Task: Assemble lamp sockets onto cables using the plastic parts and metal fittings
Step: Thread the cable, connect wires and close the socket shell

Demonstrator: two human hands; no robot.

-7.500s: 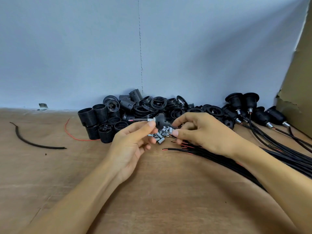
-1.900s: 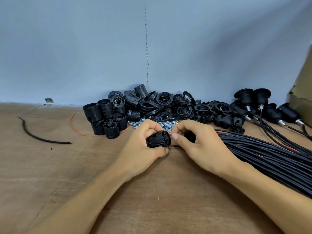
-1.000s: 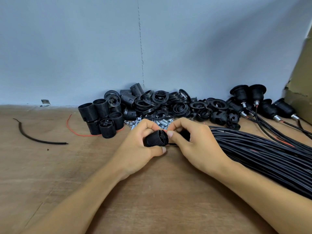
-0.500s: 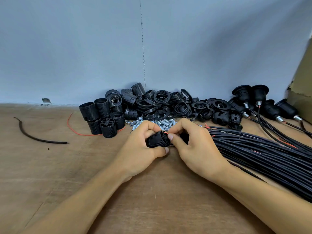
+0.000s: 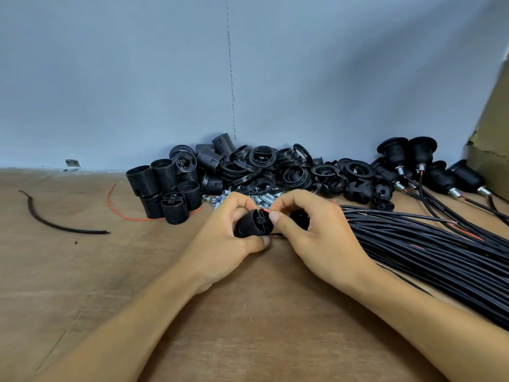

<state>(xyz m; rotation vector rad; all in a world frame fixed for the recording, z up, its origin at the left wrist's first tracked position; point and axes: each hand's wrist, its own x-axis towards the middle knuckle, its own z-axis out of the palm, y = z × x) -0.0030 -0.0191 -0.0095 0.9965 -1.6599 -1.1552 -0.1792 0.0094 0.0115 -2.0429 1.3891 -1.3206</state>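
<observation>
While the left hand (image 5: 220, 244) grips a threaded black socket (image 5: 248, 224) at mid-bench (image 5: 259, 312), the right hand (image 5: 325, 241) pinches a red wire (image 5: 265, 210) at its end; plastic parts (image 5: 261, 166) and metal fittings (image 5: 263, 199) crowd behind, cables (image 5: 427, 244) alongside.

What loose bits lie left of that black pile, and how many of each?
Black cable scrap: 1
Red wire: 1
Metal bracket at the wall: 1
Small dark speck: 1
Total: 4
</observation>
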